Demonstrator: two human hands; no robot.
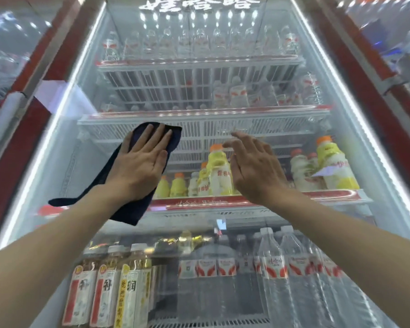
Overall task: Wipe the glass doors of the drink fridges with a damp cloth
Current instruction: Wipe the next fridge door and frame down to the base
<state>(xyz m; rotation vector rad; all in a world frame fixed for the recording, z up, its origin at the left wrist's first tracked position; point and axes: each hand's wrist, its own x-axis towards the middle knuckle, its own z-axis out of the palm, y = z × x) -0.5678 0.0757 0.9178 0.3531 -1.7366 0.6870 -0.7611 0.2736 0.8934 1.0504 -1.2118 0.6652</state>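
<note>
White "娃哈哈" on the fridge header; "润" on a bottle label.

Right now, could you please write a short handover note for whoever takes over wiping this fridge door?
Left hand: flat, pressing the dark blue cloth against the glass door, at mid-height, left of centre.
Right hand: open and holding nothing, raised close to the glass; I cannot tell whether it touches.
Done: it is not visible how much of the door is wiped.
Left: probably the rest of this door, then the left neighbouring fridge and the right neighbouring fridge.
</note>
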